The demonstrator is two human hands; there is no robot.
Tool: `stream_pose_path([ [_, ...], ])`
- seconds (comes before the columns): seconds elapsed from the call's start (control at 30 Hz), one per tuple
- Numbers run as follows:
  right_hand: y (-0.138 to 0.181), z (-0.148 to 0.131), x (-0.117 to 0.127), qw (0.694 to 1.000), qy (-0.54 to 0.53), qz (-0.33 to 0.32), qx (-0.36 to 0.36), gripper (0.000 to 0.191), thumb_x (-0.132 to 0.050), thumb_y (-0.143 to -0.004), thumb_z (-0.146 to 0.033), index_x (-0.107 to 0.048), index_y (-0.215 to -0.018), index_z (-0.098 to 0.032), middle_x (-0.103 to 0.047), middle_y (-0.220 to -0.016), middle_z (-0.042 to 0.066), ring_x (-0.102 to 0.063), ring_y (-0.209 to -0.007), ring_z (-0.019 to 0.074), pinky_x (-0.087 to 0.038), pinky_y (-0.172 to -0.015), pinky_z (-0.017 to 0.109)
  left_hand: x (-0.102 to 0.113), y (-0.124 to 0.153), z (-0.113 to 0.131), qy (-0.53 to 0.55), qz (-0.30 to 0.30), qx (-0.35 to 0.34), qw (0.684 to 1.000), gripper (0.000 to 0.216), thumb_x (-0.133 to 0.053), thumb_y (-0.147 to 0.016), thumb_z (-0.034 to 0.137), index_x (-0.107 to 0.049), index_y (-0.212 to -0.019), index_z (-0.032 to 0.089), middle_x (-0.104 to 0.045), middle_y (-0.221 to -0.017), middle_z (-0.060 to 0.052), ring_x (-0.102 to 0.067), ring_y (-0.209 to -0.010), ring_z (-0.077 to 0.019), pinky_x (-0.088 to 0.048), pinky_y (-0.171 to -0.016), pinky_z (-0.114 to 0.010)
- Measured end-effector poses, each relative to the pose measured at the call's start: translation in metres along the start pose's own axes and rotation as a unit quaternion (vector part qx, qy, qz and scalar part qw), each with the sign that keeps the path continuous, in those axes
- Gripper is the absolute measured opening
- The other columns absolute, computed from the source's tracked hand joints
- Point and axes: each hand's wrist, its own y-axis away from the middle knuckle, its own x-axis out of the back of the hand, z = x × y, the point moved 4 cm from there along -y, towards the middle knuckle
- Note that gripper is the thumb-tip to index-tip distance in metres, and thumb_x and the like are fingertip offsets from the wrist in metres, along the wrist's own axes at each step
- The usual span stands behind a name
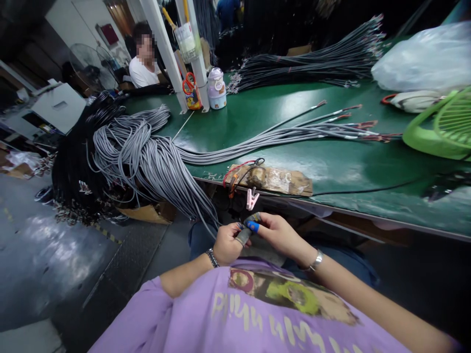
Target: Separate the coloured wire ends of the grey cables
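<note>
My left hand (227,243) and my right hand (276,234) meet over my lap, just below the green bench's front edge (331,208). Both are closed in a pinch, fingertip to fingertip, with grey and blue finger cots on. A thin grey cable end (206,220) from the big grey cable bundle (154,162) runs down to the left hand. What sits between the fingertips is too small to make out. A pink clip (252,198) hangs at the bench edge just above my hands.
Grey cables with stripped ends (312,130) fan across the bench. A worn wooden block with red and black wires (272,179) lies at the edge. Black cable bundles (316,61), a green fan (441,122), a plastic bag (423,59), a bottle (216,88) and a seated person (144,61) are beyond.
</note>
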Motion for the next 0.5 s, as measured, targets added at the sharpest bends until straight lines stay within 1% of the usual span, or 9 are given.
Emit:
stream_pose_path([
  [0.13, 0.001, 0.004, 0.002, 1.000, 0.004, 0.013, -0.022, 0.029, -0.065, -0.074, -0.046, -0.061, -0.069, -0.017, -0.058, -0.063, 0.001, -0.046, -0.056, 0.0131, -0.038, -0.054, 0.027, -0.001, 0.000, 0.005, 0.008, 0.009, 0.003, 1.000, 0.036, -0.064, -0.075, 0.050, -0.057, -0.065, 0.016, -0.061, -0.055, -0.001, -0.056, -0.049, -0.0110, -0.048, -0.051, -0.022],
  [0.3, 0.002, 0.011, -0.001, 0.996, -0.079, -0.009, -0.048, 0.036, -0.069, -0.069, -0.052, -0.060, -0.073, -0.018, -0.059, -0.064, 0.001, -0.047, -0.057, 0.0126, -0.040, -0.055, 0.027, 0.000, -0.001, 0.006, 0.024, 0.011, 0.003, 1.000, 0.044, -0.063, -0.074, 0.058, -0.057, -0.063, 0.015, -0.060, -0.054, -0.002, -0.056, -0.049, -0.0114, -0.048, -0.051, -0.024],
  [0.33, 0.002, 0.011, -0.002, 0.995, -0.088, -0.014, -0.048, 0.036, -0.068, -0.070, -0.053, -0.059, -0.074, -0.018, -0.060, -0.065, 0.001, -0.048, -0.057, 0.0128, -0.040, -0.056, 0.027, -0.001, -0.001, 0.007, 0.025, 0.004, 0.004, 1.000, 0.046, -0.062, -0.074, 0.059, -0.058, -0.063, 0.015, -0.060, -0.054, -0.003, -0.056, -0.049, -0.0114, -0.048, -0.051, -0.024],
  [0.4, 0.002, 0.008, -0.002, 0.995, -0.084, -0.027, -0.035, 0.034, -0.067, -0.072, -0.052, -0.059, -0.074, -0.018, -0.061, -0.065, 0.001, -0.049, -0.058, 0.0133, -0.041, -0.057, 0.027, -0.002, -0.001, 0.009, 0.029, -0.031, 0.012, 0.999, 0.050, -0.061, -0.073, 0.062, -0.059, -0.061, 0.014, -0.060, -0.054, -0.003, -0.056, -0.048, -0.0116, -0.048, -0.051, -0.024],
  [0.47, 0.000, 0.002, -0.001, 0.997, -0.054, -0.047, -0.006, 0.031, -0.064, -0.076, -0.050, -0.059, -0.074, -0.019, -0.061, -0.064, 0.001, -0.051, -0.059, 0.0144, -0.042, -0.059, 0.028, -0.005, -0.001, 0.011, 0.041, -0.071, 0.030, 0.996, 0.053, -0.062, -0.070, 0.065, -0.060, -0.060, 0.013, -0.059, -0.052, -0.004, -0.055, -0.047, -0.0116, -0.047, -0.050, -0.024],
  [0.5, 0.000, -0.001, -0.001, 0.998, -0.036, -0.051, 0.009, 0.030, -0.063, -0.076, -0.048, -0.059, -0.073, -0.019, -0.062, -0.064, 0.001, -0.052, -0.060, 0.0149, -0.042, -0.060, 0.028, -0.005, 0.000, 0.012, 0.050, -0.080, 0.038, 0.995, 0.055, -0.063, -0.068, 0.066, -0.060, -0.059, 0.013, -0.059, -0.051, -0.003, -0.055, -0.046, -0.0113, -0.047, -0.050, -0.023],
])
